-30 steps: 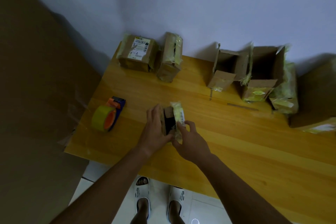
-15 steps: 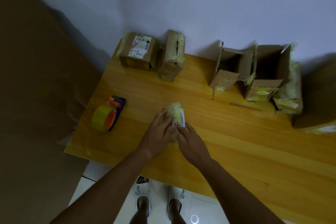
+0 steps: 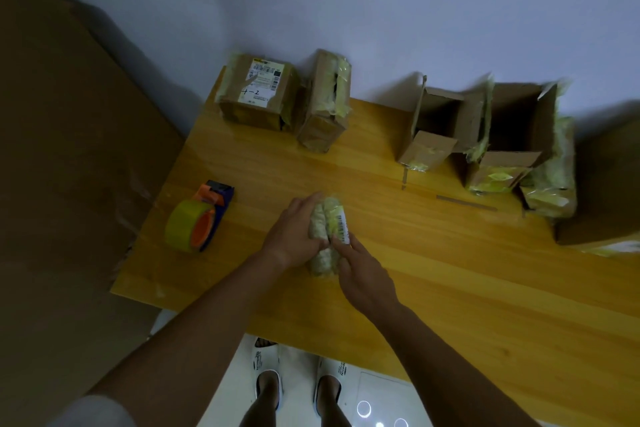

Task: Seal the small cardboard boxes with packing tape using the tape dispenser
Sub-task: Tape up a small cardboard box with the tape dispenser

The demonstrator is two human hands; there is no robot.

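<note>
A small cardboard box [image 3: 327, 222] covered in old yellowish tape stands on the wooden table [image 3: 450, 270] near the front edge, its two top flaps folded together. My left hand [image 3: 294, 236] grips its left side, fingers curled over the top. My right hand [image 3: 363, 274] presses the right flap by the barcode label with its fingertips. The tape dispenser [image 3: 199, 218], orange and dark blue with a yellow tape roll, lies on the table to the left, apart from both hands.
Two closed taped boxes [image 3: 256, 94] [image 3: 325, 100] stand at the back left by the wall. Open boxes [image 3: 433, 125] [image 3: 512, 135] with raised flaps stand at the back right, with a taped bundle [image 3: 550, 191] beside them. A large cardboard sheet [image 3: 69, 149] leans at the left.
The small box's flaps were open with the dark inside showing; now both hands have folded them shut and hold them together. The dispenser has not moved.
</note>
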